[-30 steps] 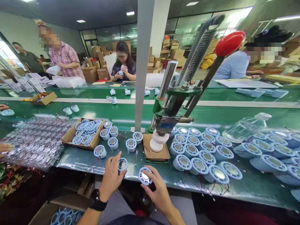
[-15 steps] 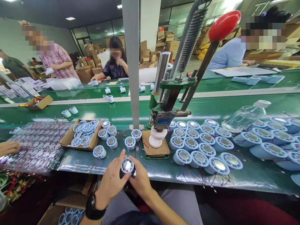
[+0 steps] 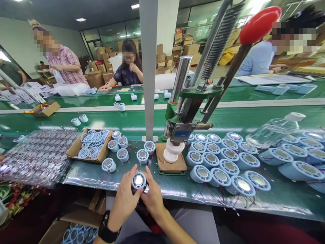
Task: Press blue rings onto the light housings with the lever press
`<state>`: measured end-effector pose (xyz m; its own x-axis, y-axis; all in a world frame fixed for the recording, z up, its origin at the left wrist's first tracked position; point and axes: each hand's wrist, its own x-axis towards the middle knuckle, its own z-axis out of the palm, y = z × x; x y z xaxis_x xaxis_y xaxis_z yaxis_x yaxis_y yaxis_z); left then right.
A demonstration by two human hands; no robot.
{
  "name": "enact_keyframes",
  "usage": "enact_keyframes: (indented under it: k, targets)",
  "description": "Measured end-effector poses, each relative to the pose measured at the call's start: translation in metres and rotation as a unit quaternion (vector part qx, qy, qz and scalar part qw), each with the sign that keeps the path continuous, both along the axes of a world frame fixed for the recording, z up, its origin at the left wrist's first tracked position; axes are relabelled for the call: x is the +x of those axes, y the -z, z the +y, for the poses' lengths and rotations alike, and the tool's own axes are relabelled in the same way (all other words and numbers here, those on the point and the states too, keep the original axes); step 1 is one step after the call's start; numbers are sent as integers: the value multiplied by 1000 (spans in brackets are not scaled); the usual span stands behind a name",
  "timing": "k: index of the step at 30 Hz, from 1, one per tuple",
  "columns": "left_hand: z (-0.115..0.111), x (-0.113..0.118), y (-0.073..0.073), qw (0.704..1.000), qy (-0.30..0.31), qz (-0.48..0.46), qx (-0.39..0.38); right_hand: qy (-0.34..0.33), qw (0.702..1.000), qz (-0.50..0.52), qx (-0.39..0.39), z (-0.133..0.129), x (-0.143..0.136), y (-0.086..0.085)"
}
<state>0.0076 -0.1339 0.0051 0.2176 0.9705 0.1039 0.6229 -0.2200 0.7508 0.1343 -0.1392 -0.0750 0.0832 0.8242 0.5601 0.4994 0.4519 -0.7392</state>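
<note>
Head view: left hand (image 3: 125, 196) and right hand (image 3: 153, 197), well apart one second ago, now together, clamped around light-blue round plastic unit with silver disc top (image 3: 138, 180), at near edge of glossy green bench (image 3: 175, 189). Dark part beneath unit mostly hidden, perhaps second piece. Green metal press with red knob (image 3: 181, 130) unmoved.

We see a grey rectangular metal post (image 3: 149, 71). Well to the post's right we have a clear plastic bottle with a white cap (image 3: 274, 130). Beyond the post, to its right, we make out piled brown cardboard boxes (image 3: 191, 49) and a crumpled yellow bag (image 3: 225, 58); to its left, a person in a dark top (image 3: 130, 75) and one in a pink plaid shirt (image 3: 69, 61).
</note>
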Motion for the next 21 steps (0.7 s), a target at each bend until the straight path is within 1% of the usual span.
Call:
enact_keyframes:
  k: [7,11,15,17,18,19,20,21]
  targets:
    - [-4,4,6,999,-38,-14,-10,-2,1000,-8,-4,-2,1,-7]
    - [-8,7,13,999,-40,-16,21,3,1000,-8,-2,-2,1,-6]
    - [-16,17,26,994,-79,-33,64,2,999,-43,16,-3,-1,-2]
    - [-19,21,36,992,-95,-50,73,-13,997,-81,4,-5,2,-2]
    - [-19,21,41,991,-98,-59,68,-26,994,-105,-13,-6,6,-5]
    - [-19,21,45,991,-99,-67,56,-44,990,-132,-33,-8,13,-12]
    - [-17,20,48,991,-100,-75,41,-66,984,-159,-49,-9,23,-24]
    - [-15,19,48,991,-102,-81,26,-85,978,-183,-56,-11,36,-41]
